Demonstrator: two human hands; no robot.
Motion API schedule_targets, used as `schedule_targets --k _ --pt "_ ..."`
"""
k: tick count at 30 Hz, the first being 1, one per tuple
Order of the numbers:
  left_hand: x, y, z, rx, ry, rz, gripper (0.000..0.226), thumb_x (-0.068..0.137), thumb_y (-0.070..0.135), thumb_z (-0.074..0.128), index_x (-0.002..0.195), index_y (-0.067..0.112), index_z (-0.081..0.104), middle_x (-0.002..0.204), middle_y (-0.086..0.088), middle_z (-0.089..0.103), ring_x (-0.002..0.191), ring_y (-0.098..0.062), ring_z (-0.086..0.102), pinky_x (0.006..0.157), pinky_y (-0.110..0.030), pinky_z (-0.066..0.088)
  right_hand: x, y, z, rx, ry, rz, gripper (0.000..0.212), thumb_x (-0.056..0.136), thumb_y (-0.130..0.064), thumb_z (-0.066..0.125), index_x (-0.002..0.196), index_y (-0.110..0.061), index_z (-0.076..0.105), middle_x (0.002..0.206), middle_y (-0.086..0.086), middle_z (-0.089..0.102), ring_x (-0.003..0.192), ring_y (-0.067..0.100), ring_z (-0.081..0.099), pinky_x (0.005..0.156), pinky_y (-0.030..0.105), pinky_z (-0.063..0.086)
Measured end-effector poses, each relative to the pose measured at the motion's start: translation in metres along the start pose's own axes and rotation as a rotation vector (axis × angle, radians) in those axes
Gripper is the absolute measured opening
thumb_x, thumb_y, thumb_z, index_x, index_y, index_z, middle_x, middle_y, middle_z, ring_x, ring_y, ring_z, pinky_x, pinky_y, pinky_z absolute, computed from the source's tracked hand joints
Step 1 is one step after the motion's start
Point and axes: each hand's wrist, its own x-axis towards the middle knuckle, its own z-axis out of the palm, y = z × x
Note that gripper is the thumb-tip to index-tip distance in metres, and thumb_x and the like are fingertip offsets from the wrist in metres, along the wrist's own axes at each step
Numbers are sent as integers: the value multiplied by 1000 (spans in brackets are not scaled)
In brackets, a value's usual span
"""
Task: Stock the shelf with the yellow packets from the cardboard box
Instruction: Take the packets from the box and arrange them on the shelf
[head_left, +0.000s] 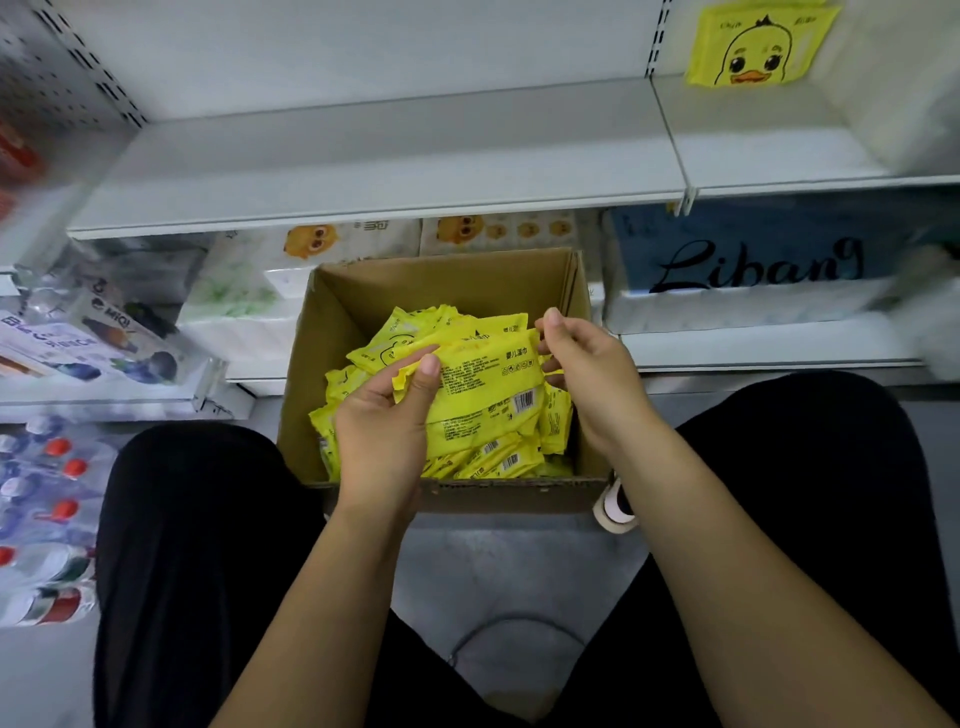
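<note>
Both hands are over the cardboard box (441, 280), and there's a yellow packet (488, 379) between them, held flat with its printed back and barcode facing up. The left hand (382, 421) grips the packet's left end: thumb pressed on top near the crimped edge, the other fingers curled underneath. The right hand (587, 364) has the opposite end, thumb and forefinger pinched together on the top right corner, the rest of the fingers tucked behind the packet. It looks like more than one packet in that grip, but I can't tell how many.

Just under the hands, the box holds a loose pile of yellow packets (498, 457), jumbled at all angles. The box sits open on the grey floor (519, 561), right between the person's knees in black trousers (197, 545), and a roll of tape (615, 509) lies at its near right corner.

Straight ahead, above the box, runs the white shelf (389, 156). On the shelf section to the right, one duck-faced yellow packet (753, 44) stands upright against the back panel.

The level below is stocked with white tissue packs with duck pictures (353, 244) directly behind the box, and a blue pack lettered "Libang" (753, 265) to the right. On the far left, bottles with red caps (57, 483) sit wrapped in plastic, rather blurred.
</note>
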Motion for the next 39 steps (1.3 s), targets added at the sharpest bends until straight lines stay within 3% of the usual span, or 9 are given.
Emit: schedule_targets --k 4,8,14,17,22,29,32,36,39 --pt "2 0 -4 1 -29 -1 29 88 46 75 110 27 81 109 -1 79 111 -25 72 100 -54 55 0 5 7 21 -44 77 33 91 -58 61 110 -31 65 122 -7 66 117 14 59 102 41 49" --pt "5 3 -8 -63 3 -50 26 93 40 72 109 22 80 110 -8 78 110 -30 73 97 -58 56 -2 5 11 214 -106 141 60 69 -65 79 108 -21 70 116 2 73 115 23 65 104 51 49" --pt "7 -3 -21 -107 88 -94 41 83 52 79 92 12 79 102 -23 75 99 -35 70 90 -67 55 -2 0 10 437 -61 138 4 91 -16 70 92 -12 69 90 4 72 82 16 67 77 31 60" --pt "10 -7 -25 -65 53 -102 49 85 64 73 85 15 76 97 -13 69 94 -30 62 88 -56 54 -3 -1 14 437 -29 116 3 93 -15 67 90 -15 67 91 4 69 86 17 64 87 36 55" --pt "10 -2 -28 -4 -14 -117 47 96 63 58 85 22 78 97 -9 71 90 -27 62 92 -49 50 -3 -4 11 344 13 64 5 96 -16 65 92 -16 67 84 -2 70 83 16 66 77 31 57" --pt "17 12 -31 -46 32 -151 43 102 49 56 86 19 82 100 -11 79 102 -32 75 96 -57 57 -3 -9 18 329 62 68 11 94 -23 69 82 -25 71 96 4 71 96 24 64 94 44 54" --pt "18 17 -25 -97 58 -171 44 101 51 58 79 22 82 101 -12 78 101 -34 74 96 -60 56 -1 -10 13 412 -71 131 6 97 -25 64 95 -22 69 102 6 71 93 22 66 80 39 58" --pt "20 22 -17 -157 111 -167 48 102 52 55 78 20 82 105 -22 76 99 -38 73 96 -63 54 -2 -7 4 332 -291 277 33 95 -26 65 122 -8 62 113 12 72 98 23 70 69 32 59" --pt "24 22 -14 -176 138 -196 43 101 52 56 84 17 76 97 -9 79 94 -30 76 89 -50 61 -3 -2 11 355 -205 260 39 93 -19 67 125 1 58 118 19 69 97 22 69 66 25 58"
